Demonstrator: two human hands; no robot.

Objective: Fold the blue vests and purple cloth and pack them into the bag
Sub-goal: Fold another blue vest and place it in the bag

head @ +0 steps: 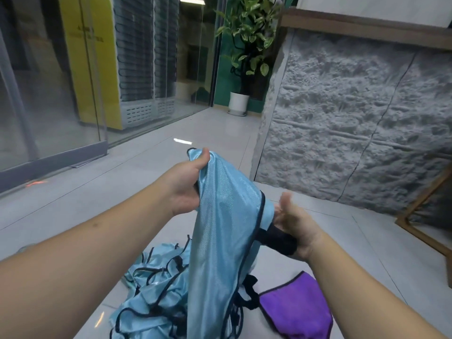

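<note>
In mid-air over the pale tiled floor (151,182): one blue vest (220,231), shiny, edged in dark trim, hanging lengthwise from its upper end down toward the bottom of the view. Left hand (188,184): gripping the vest's top, thumb over the fabric, fingers behind it. Right hand (296,226): just beside the vest's right edge, fingers curled round a black band or strap (whether it belongs to this vest cannot be told), thumb raised.

Below the held vest, on the floor: a loose heap of further blue vests (151,289), crumpled, dark trim showing in loops. To the right of the heap, touching the black straps between them: the purple cloth (296,311), lying flat with a dark edge.

Surroundings: a rough grey stone-look wall (354,118) on the right; a potted plant (247,45) in a white pot at the far corner; glass panels (49,94) along the left; a wooden frame (420,216) at the right edge.
</note>
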